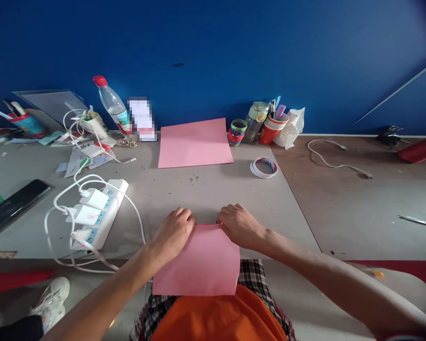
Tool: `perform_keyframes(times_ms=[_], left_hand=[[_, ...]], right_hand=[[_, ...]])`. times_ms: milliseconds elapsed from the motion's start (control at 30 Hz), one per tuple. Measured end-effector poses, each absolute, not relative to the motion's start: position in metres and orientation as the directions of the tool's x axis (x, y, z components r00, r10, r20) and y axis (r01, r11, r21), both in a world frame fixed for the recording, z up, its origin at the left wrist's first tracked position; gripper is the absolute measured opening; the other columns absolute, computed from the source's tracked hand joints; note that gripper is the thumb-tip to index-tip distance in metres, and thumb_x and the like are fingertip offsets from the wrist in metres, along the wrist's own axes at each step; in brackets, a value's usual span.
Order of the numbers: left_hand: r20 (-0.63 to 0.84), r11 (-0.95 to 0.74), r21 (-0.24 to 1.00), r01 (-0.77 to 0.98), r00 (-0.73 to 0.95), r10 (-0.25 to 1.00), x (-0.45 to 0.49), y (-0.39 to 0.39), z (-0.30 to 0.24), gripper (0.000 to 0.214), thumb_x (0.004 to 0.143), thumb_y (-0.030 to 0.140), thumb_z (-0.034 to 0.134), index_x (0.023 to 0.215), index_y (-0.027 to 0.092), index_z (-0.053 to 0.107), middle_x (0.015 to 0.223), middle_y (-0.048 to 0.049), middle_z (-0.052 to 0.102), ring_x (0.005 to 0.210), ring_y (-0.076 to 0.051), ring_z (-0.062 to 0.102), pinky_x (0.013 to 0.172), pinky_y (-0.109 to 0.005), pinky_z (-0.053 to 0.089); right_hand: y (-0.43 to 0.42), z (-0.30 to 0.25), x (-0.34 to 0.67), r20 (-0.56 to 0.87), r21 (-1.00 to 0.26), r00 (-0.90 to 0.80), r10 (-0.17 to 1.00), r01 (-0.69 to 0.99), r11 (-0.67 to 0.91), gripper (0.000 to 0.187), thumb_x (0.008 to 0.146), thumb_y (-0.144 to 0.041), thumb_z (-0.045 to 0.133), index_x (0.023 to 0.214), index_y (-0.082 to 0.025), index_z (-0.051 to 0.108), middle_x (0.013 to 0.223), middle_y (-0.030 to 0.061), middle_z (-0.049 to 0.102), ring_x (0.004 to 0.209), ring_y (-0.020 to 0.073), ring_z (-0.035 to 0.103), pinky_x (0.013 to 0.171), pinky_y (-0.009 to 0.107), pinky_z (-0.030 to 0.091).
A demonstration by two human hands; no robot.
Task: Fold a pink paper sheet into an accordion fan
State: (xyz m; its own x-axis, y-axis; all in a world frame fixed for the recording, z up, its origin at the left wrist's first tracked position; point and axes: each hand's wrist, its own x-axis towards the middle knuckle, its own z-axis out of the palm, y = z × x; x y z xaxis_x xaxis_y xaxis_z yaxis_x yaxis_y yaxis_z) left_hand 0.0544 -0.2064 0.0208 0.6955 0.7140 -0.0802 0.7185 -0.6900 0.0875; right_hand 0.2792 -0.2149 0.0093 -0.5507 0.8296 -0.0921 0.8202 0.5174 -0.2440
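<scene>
A sheet of pink paper [202, 265] hangs over the table's front edge above my lap. Its far edge lies on the table, pinched at the left by my left hand [177, 229] and at the right by my right hand [239, 225]. Both hands are closed with the fingers curled, and the fingertips are partly hidden. Farther back, a second pink sheet [196, 143] lies by the blue wall. To its right rests a white roll of tape [264, 167] on its side.
On the left are a power strip [110, 213] with tangled white cables, a black phone [16, 203] and a plastic bottle [111, 104]. Along the wall stand a jar [237, 131] and red paper cups [272, 127]. Scissors [421, 220] and a cable [335, 165] lie at the right.
</scene>
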Motion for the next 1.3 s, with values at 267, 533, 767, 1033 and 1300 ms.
perform_keyframes(times_ms=[267,533,767,1033,1300], left_hand=[[-0.022,-0.722,-0.050,0.690,0.722,0.691,0.054,-0.211,0.018,0.026,0.076,-0.007,0.040,0.076,0.016,0.052,0.081,-0.0053,0.051,0.077,-0.020,0.049,0.070,-0.032,0.043],[0.155,-0.751,-0.210,0.626,0.780,0.606,0.052,-0.221,0.010,0.028,0.080,-0.005,0.038,0.070,0.018,0.051,0.074,-0.0037,0.047,0.072,-0.019,0.045,0.064,-0.032,0.037],[0.201,-0.771,-0.235,0.592,0.806,0.557,0.052,-0.223,0.004,0.029,0.081,-0.005,0.038,0.072,0.018,0.053,0.072,-0.0037,0.047,0.068,-0.018,0.043,0.061,-0.033,0.036],[0.160,-0.754,-0.259,0.604,0.796,0.584,0.048,-0.232,0.002,0.029,0.081,-0.004,0.038,0.078,0.017,0.058,0.079,-0.0045,0.053,0.072,-0.018,0.048,0.067,-0.032,0.043],[0.242,-0.673,-0.233,0.702,0.712,0.659,0.046,-0.255,-0.006,0.037,0.078,-0.005,0.043,0.110,0.004,0.059,0.104,-0.0141,0.058,0.100,-0.024,0.056,0.087,-0.035,0.050]], right_hand=[[-0.228,0.000,0.272,0.168,0.038,-0.622,0.764,0.779,0.626,0.017,0.084,-0.007,0.046,0.073,-0.017,0.053,0.074,0.0053,0.054,0.070,0.0177,0.044,0.068,0.033,0.024],[-0.231,-0.001,0.272,0.237,0.109,-0.713,0.660,0.695,0.711,0.021,0.087,-0.008,0.046,0.070,-0.018,0.054,0.071,0.0045,0.050,0.071,0.0177,0.040,0.071,0.034,0.025],[-0.232,-0.002,0.276,0.206,0.136,-0.749,0.629,0.659,0.740,0.017,0.085,-0.009,0.048,0.073,-0.017,0.056,0.072,0.0050,0.050,0.072,0.0182,0.040,0.071,0.034,0.027],[-0.241,-0.003,0.277,0.154,0.142,-0.740,0.655,0.673,0.726,0.014,0.083,-0.008,0.050,0.074,-0.017,0.056,0.076,0.0059,0.052,0.073,0.0192,0.041,0.071,0.035,0.028],[-0.251,-0.006,0.280,0.210,0.112,-0.690,0.693,0.721,0.684,0.017,0.084,-0.003,0.047,0.082,-0.015,0.059,0.080,0.0071,0.055,0.075,0.0193,0.044,0.070,0.034,0.031]])
